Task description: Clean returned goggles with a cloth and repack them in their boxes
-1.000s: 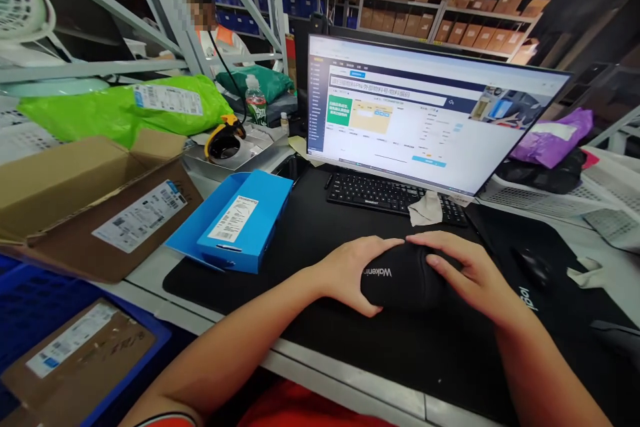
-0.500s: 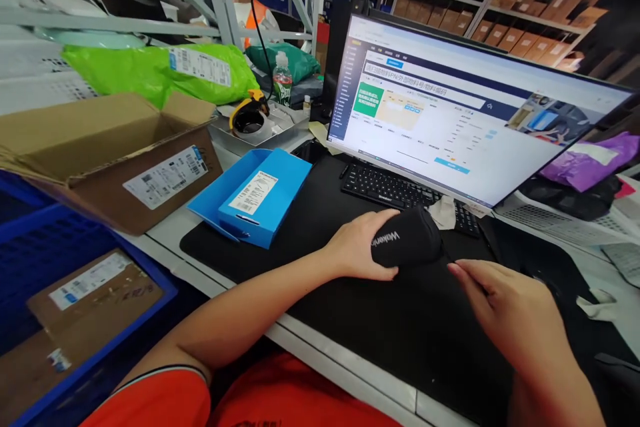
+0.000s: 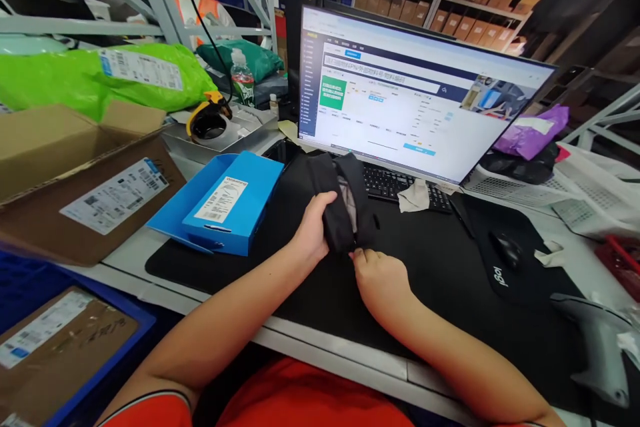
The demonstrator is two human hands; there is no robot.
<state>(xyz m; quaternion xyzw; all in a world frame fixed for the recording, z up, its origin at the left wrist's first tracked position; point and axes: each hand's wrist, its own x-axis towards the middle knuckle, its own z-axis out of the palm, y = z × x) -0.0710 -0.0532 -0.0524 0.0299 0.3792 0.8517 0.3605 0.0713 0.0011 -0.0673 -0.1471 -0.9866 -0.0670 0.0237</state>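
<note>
A black zippered pouch (image 3: 336,213) is held over the dark desk mat, its opening parted so that a pale grey lining shows inside. My left hand (image 3: 314,227) is closed around its left side, thumb on top. At the near end of the opening, my right hand (image 3: 380,273) pinches what looks like the zipper pull, mostly hidden by the fingers. Left of the pouch lies a blue box (image 3: 240,197) with a white label, its flap folded out.
An open cardboard carton (image 3: 100,207) stands at the left above a blue crate (image 3: 135,330). Behind are a monitor (image 3: 390,93) and keyboard (image 3: 390,183). At right lie a mouse (image 3: 507,250) and a barcode scanner (image 3: 600,347). A person in an orange vest (image 3: 203,13) is in the background.
The pouch has been turned and unzipped, and its lining now shows. My right hand has moved left to the near end of the opening. The head view has shifted right.
</note>
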